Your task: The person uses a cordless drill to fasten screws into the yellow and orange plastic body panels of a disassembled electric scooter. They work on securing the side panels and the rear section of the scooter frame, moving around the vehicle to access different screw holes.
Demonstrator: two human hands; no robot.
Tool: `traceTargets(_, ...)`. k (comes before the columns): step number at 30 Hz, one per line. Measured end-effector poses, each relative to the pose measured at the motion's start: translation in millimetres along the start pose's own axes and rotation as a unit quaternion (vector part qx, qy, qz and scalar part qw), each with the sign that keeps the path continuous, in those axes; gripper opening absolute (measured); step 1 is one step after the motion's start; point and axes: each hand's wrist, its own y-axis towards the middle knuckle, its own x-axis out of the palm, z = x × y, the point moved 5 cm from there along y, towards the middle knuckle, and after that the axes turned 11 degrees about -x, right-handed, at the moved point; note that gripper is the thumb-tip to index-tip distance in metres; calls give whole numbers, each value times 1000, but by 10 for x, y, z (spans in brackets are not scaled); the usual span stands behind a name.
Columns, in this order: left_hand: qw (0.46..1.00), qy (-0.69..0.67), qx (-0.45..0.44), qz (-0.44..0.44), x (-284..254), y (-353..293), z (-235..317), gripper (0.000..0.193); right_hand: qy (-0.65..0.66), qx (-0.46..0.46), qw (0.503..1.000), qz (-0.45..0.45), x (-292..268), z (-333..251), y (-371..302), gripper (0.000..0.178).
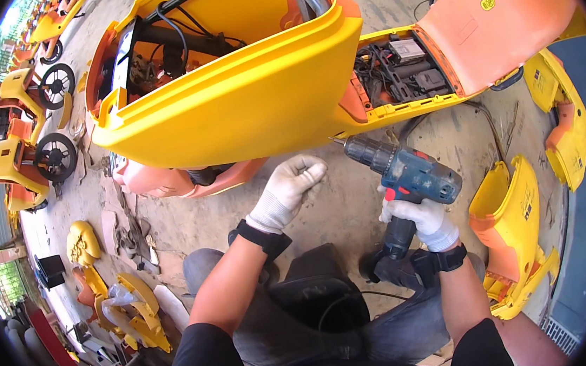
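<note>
A dark blue cordless drill (412, 171) is in my right hand (420, 219), its fingers wrapped round the handle. The drill's chuck points left, and the thin bit at its tip is close to the yellow scooter body (229, 101). Just below the lower edge of that body is my left hand (288, 192), closed with thumb and fingers pressed together; what it holds, if anything, is hidden. Both hands wear white knit gloves. The scooter body lies across in front of me, cables showing inside it. To its right, an open compartment (402, 70) holds dark electrical parts.
A raised orange panel (495, 15) stands beside the compartment. Loose yellow and orange body parts (512, 222) lie at the right, near a blue surface (583, 155). More yellow covers (132, 311) lie at the lower left. Several scooters with black wheels (56, 156) stand at the far left.
</note>
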Motion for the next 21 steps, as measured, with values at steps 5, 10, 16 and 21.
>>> traceTargets(5,997,-67,27,8,30,11,100,22,-28,7,998,-57,-31,32,-62,32)
traceTargets(10,997,-70,28,-5,-34,29,76,24,-64,-1,994,-84,5,32,-92,29)
traceTargets(16,996,-77,31,-16,-1,-3,123,21,-113,-2,991,-73,-39,39,-82,31)
traceTargets(21,998,-46,16,-32,14,-14,105,22,-100,0,993,-64,-81,109,-109,31)
